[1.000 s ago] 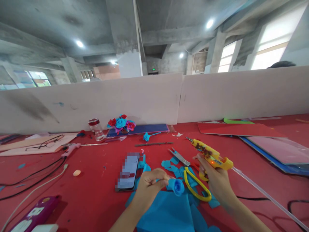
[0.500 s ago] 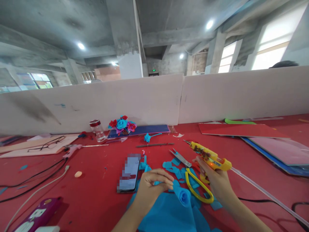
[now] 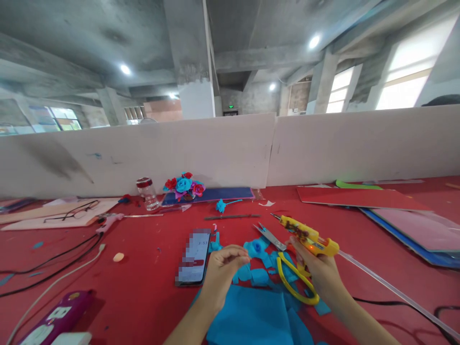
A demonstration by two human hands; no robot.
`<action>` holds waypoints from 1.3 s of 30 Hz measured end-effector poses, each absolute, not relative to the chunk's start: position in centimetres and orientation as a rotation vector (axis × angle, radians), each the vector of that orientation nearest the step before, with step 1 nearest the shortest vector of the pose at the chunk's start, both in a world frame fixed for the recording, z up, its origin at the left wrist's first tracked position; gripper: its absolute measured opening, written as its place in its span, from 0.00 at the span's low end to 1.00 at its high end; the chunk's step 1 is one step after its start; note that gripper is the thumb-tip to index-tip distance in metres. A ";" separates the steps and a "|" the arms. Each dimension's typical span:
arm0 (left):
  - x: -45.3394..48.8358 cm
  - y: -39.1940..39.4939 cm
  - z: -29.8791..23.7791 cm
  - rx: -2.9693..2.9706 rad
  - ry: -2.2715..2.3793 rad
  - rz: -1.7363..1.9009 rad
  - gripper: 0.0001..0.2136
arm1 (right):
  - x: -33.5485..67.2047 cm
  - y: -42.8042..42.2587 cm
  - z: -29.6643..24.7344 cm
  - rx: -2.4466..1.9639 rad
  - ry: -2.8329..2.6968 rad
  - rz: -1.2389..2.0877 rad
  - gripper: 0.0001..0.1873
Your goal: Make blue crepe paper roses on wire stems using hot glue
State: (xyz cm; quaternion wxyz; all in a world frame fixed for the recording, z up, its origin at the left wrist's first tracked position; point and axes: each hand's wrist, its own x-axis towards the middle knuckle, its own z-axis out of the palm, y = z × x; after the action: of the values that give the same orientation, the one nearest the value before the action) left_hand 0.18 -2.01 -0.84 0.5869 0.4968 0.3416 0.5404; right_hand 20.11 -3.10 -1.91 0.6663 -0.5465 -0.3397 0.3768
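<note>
My left hand is closed in a pinch beside the phone, on a small rolled blue paper flower whose coiled end faces up and right. In my right hand is a yellow glue gun, its orange light lit and its nozzle pointing left; a clear glue stick runs out of its back. Scissors with yellow handles lie open just under the right hand, blades pointing up and left. Blue paper scraps and a larger blue sheet lie below the hands.
A phone lies left of the hands. Farther back are a blue flower on a stem, a thin brown stick, a small bouquet and a glass jar. A pink glue gun, cables and a purple power strip are left.
My left hand has turned the rolled blue flower up and away from me, so its coil sits higher. The glue gun has shifted slightly left and down, still in my right hand.
</note>
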 end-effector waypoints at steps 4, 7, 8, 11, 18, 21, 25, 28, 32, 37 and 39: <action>0.3 -2.1 -0.7 1.201 0.777 1.207 0.06 | 20.2 -2.9 -2.2 -1.243 -0.727 0.845 0.23; 0.3 -2.1 -0.6 1.252 0.765 1.188 0.10 | 20.3 -3.1 -2.1 -1.267 -0.727 0.845 0.23; 0.4 -2.1 -0.7 1.265 0.768 1.171 0.12 | 20.3 -3.1 -1.9 -1.267 -0.734 0.851 0.23; 0.5 -2.2 -0.8 1.251 0.784 1.106 0.14 | 20.1 -3.3 -1.5 -1.247 -0.750 0.867 0.23; 0.7 -2.2 -0.8 1.136 0.829 1.048 0.17 | 20.0 -3.3 -1.6 -1.219 -0.728 0.824 0.22; 0.7 -2.3 -0.7 1.114 0.861 1.032 0.16 | 20.1 -3.3 -1.6 -1.221 -0.727 0.834 0.21; 0.6 -2.3 -0.7 1.077 0.885 1.059 0.12 | 20.2 -3.5 -1.4 -1.215 -0.708 0.874 0.22; 0.5 -2.3 -0.6 1.062 0.887 1.071 0.11 | 20.2 -3.5 -1.4 -1.219 -0.726 0.872 0.22; 0.6 -2.1 -0.9 1.061 0.862 1.068 0.13 | 20.4 -3.4 -1.6 -1.222 -0.771 0.838 0.22; 0.6 -2.0 -1.2 1.090 0.834 1.063 0.15 | 20.3 -3.3 -1.6 -1.245 -0.760 0.822 0.22; 0.6 -2.1 -1.1 1.106 0.857 1.070 0.15 | 20.3 -3.4 -1.6 -1.234 -0.761 0.826 0.22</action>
State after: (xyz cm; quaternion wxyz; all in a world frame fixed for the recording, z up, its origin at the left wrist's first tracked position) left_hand 0.55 -2.08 -1.10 0.6367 0.4840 0.3753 0.4684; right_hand 20.31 -3.36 -1.57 0.6717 -0.5477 -0.3380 0.3668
